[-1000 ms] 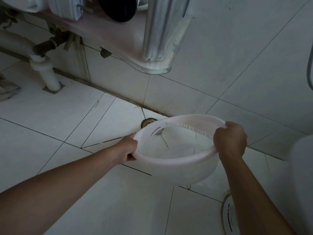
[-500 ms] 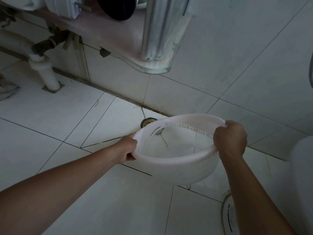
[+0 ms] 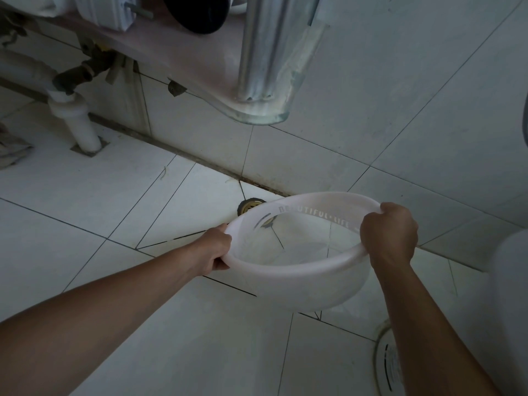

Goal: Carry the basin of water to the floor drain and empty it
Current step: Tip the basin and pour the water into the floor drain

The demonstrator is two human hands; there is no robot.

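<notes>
translucent white basin (image 3: 300, 284) tilted above the floor drain (image 3: 249, 205) (partly behind its rim), left hand (image 3: 214, 250) and right hand (image 3: 388, 235) fingers curled tight on opposite rim edges

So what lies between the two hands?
Only the basin: left hand and right hand grip opposite sides of its rim, in the head view.

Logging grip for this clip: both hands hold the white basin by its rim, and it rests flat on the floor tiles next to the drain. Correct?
Not quite. The head view shows the left hand and right hand gripping the rim of the white basin, but it is held in the air, tilted toward the floor drain, not resting on the tiles.
</notes>
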